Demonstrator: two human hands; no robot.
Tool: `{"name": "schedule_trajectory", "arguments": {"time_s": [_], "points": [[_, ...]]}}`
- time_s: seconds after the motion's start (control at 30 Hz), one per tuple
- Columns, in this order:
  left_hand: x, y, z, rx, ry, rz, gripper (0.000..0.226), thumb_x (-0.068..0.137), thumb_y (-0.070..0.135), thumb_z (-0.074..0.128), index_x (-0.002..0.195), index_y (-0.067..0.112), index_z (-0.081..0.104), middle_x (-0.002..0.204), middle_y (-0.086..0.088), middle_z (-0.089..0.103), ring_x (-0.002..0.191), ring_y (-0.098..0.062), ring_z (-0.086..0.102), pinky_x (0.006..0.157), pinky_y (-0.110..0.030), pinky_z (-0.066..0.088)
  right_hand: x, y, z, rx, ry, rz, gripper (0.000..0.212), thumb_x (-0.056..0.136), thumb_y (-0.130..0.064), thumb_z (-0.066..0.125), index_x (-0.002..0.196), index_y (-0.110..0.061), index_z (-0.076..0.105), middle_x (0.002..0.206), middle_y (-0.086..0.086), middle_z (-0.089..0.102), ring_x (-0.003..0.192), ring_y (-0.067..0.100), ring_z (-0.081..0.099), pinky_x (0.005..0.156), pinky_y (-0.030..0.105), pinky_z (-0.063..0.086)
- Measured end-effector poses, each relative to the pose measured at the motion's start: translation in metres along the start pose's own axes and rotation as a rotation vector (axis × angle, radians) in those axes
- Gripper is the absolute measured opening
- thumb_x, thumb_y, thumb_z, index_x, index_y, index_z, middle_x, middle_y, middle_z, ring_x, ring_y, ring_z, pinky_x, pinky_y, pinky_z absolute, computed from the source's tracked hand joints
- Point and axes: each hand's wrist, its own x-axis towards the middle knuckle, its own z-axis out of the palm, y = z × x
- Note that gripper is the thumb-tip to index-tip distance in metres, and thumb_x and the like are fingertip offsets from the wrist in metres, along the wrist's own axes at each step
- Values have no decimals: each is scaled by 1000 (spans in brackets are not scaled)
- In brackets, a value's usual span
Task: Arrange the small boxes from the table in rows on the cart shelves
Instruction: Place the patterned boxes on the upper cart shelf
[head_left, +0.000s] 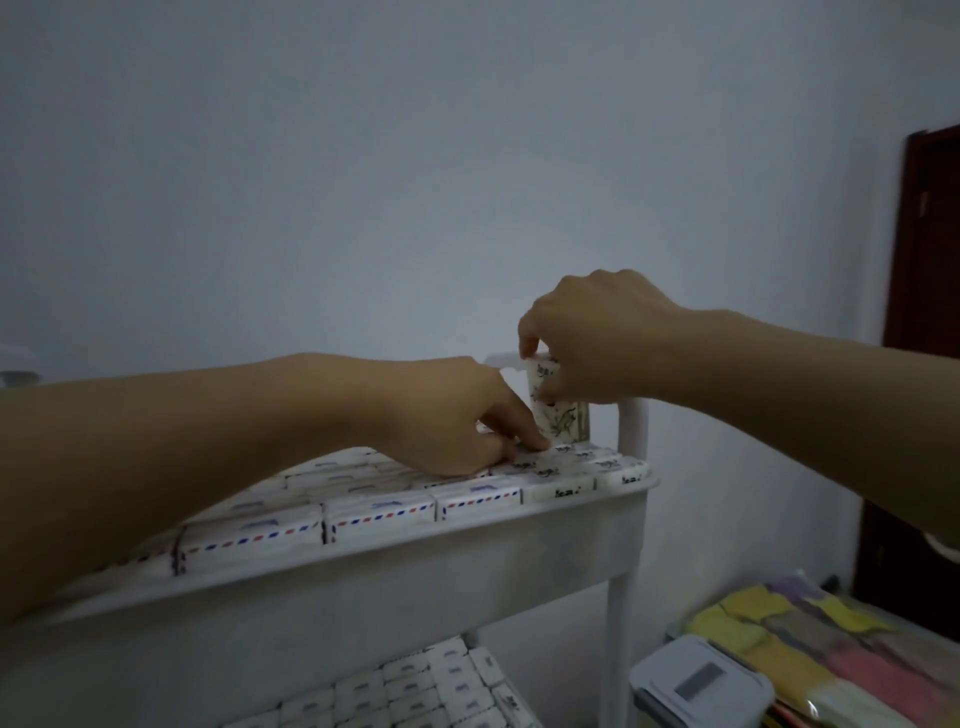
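Right hand (597, 338) pinching upright box (539, 375) over top shelf (467, 561) far corner, left hand (457, 415) just beside, straight fingertips pressing laid box rows (379, 512)

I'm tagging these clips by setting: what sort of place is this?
Probably a room in a home, used for storage: a plain wall, a dark wooden door at the right, a white cart packed with small boxes, and a lidded plastic bin.
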Motion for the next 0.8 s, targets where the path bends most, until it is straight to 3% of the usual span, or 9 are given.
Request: {"name": "schedule_trajectory", "arguments": {"time_s": [0.27,0.4,0.43,0.53,0.6,0.8], "points": [[-3,4,-8,75,-51,-11,50,93,13,43,130,43,57,132,19,58,115,4,53,103,-14,37,1,-11,10,-25,-47,-24,38,87,-39,67,119,-20,59,107,1,64,91,20,61,66,29,39],[-5,5,-7,84,-47,-16,50,93,13,43,129,45,57,116,22,65,110,0,56,104,-22,41,-7,-7,14,-113,-21,-129,45,89,-51,58,117,-17,52,104,2,60,80,10,40,69,28,39],[-5,5,-7,87,-46,-16,50,93,13,43,129,45,57,112,23,65,108,-1,57,103,-23,42,-9,-5,15,-116,-20,-148,46,89,-54,55,117,-18,53,108,1,60,87,10,41,77,28,43],[-5,5,-8,74,-43,-16,50,93,13,43,130,43,57,127,18,62,110,0,57,103,-21,42,-16,4,15,-146,-53,-188,41,89,-47,51,123,-25,56,127,-2,54,124,20,36,96,36,43],[-5,6,-8,63,-41,-19,49,94,13,43,130,42,57,130,17,60,112,1,56,102,-18,42,-20,8,12,-147,-66,-172,39,89,-39,53,127,-30,56,135,-3,47,129,21,31,98,37,42],[-4,6,-7,54,-43,-24,48,94,12,43,130,40,58,131,19,59,115,2,54,104,-17,40,-24,4,20,-160,-32,-99,20,92,-28,55,108,-24,65,134,-1,46,128,21,33,97,35,42]]}}
